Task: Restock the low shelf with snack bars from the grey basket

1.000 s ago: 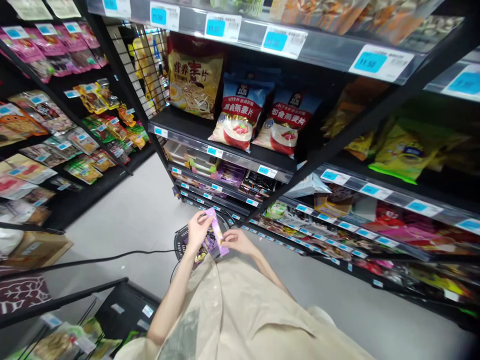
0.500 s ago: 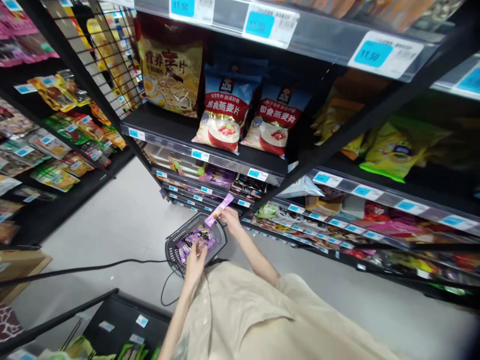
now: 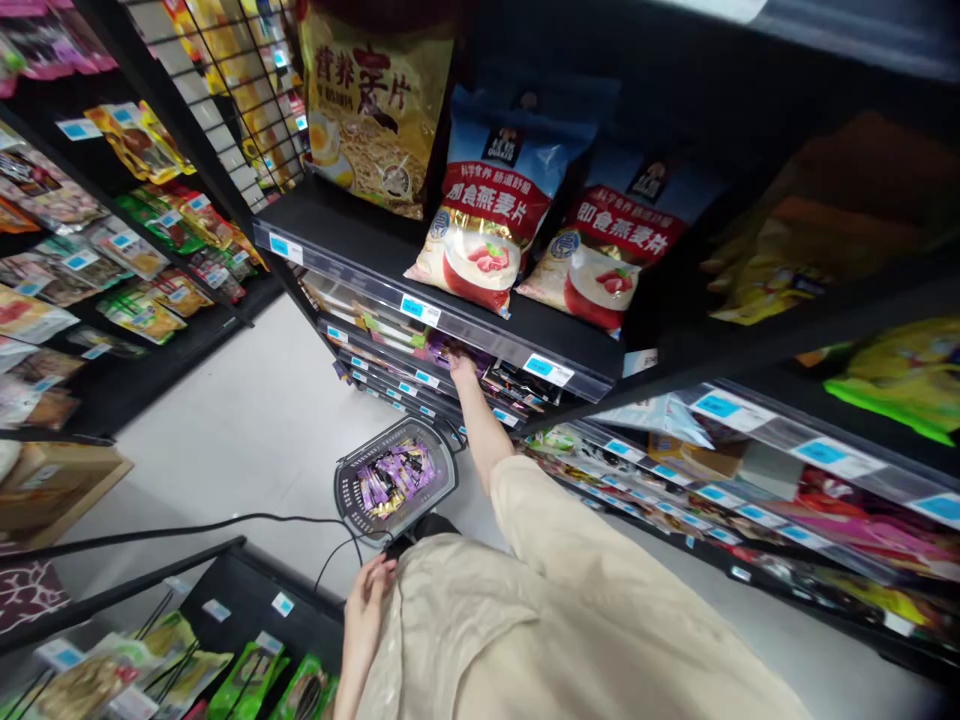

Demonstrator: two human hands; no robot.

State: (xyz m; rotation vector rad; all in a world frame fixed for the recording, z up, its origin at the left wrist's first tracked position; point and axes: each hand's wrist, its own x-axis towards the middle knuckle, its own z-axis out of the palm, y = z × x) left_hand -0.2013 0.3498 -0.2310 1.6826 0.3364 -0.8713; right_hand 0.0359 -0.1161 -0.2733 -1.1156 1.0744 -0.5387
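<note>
Purple packets (image 3: 450, 352) half-hidden behind right hand (image 3: 461, 368)

The person wears a loose, pale beige garment (image 3: 570, 620) with soft folds, filling the lower middle and lower right of the frame. Both forearms are bare, as are the left hand (image 3: 367, 600) and right hand (image 3: 461, 368).
</note>
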